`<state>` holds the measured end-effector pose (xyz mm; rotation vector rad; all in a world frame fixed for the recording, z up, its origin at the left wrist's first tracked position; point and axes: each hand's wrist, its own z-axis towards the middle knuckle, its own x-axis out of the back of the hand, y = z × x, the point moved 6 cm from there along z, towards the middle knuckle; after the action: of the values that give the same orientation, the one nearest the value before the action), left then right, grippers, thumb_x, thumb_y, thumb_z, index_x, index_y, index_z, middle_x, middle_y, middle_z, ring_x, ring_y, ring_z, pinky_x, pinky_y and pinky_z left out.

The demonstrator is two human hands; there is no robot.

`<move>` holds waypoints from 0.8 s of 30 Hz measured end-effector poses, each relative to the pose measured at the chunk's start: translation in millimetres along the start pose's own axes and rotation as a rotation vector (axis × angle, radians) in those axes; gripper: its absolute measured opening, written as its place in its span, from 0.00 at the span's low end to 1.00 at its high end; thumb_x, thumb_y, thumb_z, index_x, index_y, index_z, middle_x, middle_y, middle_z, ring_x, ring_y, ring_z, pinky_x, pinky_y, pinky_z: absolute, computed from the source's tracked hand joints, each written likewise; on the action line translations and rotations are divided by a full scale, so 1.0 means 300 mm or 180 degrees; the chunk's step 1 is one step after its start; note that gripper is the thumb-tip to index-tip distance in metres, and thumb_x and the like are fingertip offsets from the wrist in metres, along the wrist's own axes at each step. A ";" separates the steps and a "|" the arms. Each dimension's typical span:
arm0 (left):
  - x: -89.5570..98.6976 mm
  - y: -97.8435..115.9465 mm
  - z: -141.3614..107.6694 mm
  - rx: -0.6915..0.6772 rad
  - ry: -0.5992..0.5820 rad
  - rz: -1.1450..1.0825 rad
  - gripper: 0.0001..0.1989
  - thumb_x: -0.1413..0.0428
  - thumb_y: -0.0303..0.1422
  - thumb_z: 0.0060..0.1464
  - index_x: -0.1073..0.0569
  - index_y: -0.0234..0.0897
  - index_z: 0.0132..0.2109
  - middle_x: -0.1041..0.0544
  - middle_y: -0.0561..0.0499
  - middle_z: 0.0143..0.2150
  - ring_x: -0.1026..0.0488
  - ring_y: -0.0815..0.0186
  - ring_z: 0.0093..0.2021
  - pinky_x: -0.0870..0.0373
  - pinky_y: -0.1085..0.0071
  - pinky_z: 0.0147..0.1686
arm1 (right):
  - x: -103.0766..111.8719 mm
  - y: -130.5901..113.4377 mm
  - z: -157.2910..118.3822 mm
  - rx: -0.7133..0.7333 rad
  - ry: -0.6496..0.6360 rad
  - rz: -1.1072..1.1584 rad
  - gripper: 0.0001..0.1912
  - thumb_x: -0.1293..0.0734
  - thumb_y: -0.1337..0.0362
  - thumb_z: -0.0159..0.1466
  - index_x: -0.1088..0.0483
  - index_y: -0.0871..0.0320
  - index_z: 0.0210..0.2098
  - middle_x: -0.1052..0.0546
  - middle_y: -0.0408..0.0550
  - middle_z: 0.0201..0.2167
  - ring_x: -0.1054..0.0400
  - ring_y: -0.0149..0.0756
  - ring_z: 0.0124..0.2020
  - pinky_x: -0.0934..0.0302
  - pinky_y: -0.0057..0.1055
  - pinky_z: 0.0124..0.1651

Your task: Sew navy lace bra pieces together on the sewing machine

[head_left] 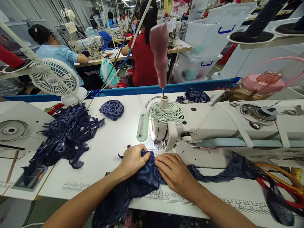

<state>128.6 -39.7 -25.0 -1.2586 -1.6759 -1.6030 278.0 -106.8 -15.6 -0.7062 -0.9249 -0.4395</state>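
Note:
Dark navy patterned lace fabric (144, 177) lies in front of the sewing machine (213, 123), partly draped over the table's front edge. My left hand (134, 160) grips its upper part, thumb on top and fingers curled over it. On the other side, my right hand (175, 172) has its fingers together and its fingertips closed on the fabric's right edge. Both hands are just short of the presser foot (158, 144), where a lamp lights the plate. A lace strip (218, 174) runs off to the right past my right wrist.
Navy lace pieces (66, 133) are heaped at left, beside a folded lace cup (112, 110). A pink-handled screwdriver (159, 53) stands in a coil of pale cord (166, 112). Orange-handled scissors (282, 177) lie at right. Ahead are a white fan (57, 77) and people at other machines.

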 end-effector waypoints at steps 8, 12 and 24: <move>0.002 0.008 0.006 -0.0050 -0.0108 0.0185 0.05 0.45 0.35 0.56 0.26 0.41 0.35 0.22 0.52 0.30 0.25 0.60 0.33 0.38 0.70 0.30 | -0.016 0.044 0.025 -0.0189 -0.0413 -0.0512 0.30 0.46 0.82 0.60 0.37 0.58 0.59 0.27 0.52 0.47 0.33 0.38 0.37 0.43 0.40 0.44; -0.012 0.077 -0.100 -0.0895 0.0579 0.0813 0.12 0.50 0.29 0.61 0.29 0.37 0.50 0.24 0.44 0.52 0.30 0.55 0.54 0.38 0.58 0.53 | -0.025 0.040 0.037 -0.0267 -0.0490 -0.0850 0.30 0.42 0.82 0.56 0.33 0.59 0.55 0.26 0.51 0.45 0.32 0.38 0.36 0.45 0.41 0.49; -0.034 0.069 -0.108 -0.2099 0.0499 0.1210 0.21 0.53 0.40 0.65 0.35 0.43 0.62 0.32 0.43 0.62 0.42 0.44 0.63 0.66 0.27 0.58 | -0.029 0.101 0.031 -0.0409 -0.0140 -0.1172 0.35 0.41 0.81 0.52 0.34 0.62 0.59 0.24 0.53 0.30 0.33 0.46 0.36 0.43 0.46 0.48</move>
<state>143.4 -75.8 -17.6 -1.5799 -0.7548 -2.0040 286.6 -78.6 -30.0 -0.6645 -1.0794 -0.8173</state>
